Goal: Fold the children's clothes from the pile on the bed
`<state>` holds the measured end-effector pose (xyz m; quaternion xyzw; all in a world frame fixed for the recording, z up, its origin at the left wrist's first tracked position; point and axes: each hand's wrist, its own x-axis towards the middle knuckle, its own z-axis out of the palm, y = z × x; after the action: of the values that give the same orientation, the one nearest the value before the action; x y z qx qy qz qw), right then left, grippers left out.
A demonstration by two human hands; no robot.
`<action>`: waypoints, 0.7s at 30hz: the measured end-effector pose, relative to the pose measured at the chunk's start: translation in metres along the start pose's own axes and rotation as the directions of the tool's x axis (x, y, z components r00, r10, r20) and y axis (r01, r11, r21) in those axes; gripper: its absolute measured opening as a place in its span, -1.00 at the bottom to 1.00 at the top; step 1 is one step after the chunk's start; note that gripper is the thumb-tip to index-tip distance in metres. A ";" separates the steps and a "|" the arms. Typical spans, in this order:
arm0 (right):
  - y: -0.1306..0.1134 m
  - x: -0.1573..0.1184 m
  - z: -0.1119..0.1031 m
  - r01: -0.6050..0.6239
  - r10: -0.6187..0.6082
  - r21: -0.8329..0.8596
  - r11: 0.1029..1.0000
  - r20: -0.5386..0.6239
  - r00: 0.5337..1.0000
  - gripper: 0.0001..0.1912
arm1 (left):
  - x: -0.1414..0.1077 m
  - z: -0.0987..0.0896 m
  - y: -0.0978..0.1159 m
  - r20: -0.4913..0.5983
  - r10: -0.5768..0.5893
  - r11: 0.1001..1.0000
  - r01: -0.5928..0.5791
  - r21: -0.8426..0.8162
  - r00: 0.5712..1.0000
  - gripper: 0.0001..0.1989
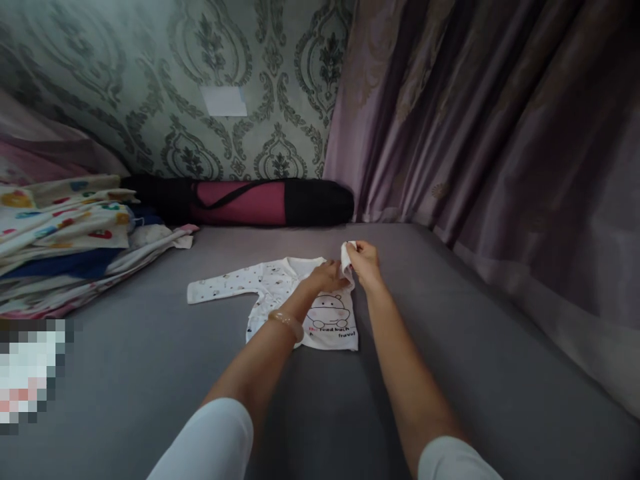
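Clearly, we had the small white shirt (277,283) lying before us on the grey sheet (165,373). With the fingers of our right hand (367,263) we pinched its sleeve (346,259), which stood a little raised. Our left hand (327,275) rested upon the shirt, just beside; whether its fingers gripped any cloth, we could not tell. Beyond lay a long black-and-red bag (237,203).

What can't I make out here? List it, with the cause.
- Shirt, head view: part of the front is hidden by the left forearm.
- Held cloth, head view: its gripped part is covered by the right hand.
- Lettering, head view: too small to read surely.
- Pile, head view: cut off by the left edge.
- Pixelated patch, head view: contents masked by blocks.
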<state>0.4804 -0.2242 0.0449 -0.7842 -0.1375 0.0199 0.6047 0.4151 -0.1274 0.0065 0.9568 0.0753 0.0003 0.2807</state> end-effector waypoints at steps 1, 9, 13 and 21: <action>0.002 0.000 0.003 0.012 -0.012 -0.030 0.999 -0.008 1.000 -0.74 | -0.001 -0.001 -0.007 -0.057 -0.015 0.987 0.005 -0.161 0.998 -0.50; 0.008 -0.020 0.046 0.062 -0.047 -0.117 0.991 0.126 0.991 -0.76 | -0.037 -0.009 -0.057 -0.235 -0.378 0.712 0.118 -0.692 0.895 -0.70; 0.013 -0.029 0.057 0.003 -0.012 0.027 1.000 0.364 0.931 -0.78 | -0.049 -0.004 -0.065 -0.233 -0.444 0.541 0.051 -0.840 0.865 -0.51; 0.024 -0.002 -0.001 -0.155 0.146 0.243 0.958 0.054 0.988 -0.74 | -0.048 0.002 -0.071 -0.412 -0.418 0.733 0.032 -0.680 0.810 -0.51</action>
<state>0.4828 -0.2313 0.0224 -0.7109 -0.0846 0.0965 0.6915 0.3578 -0.0766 -0.0317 0.7431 0.2669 0.2597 0.5560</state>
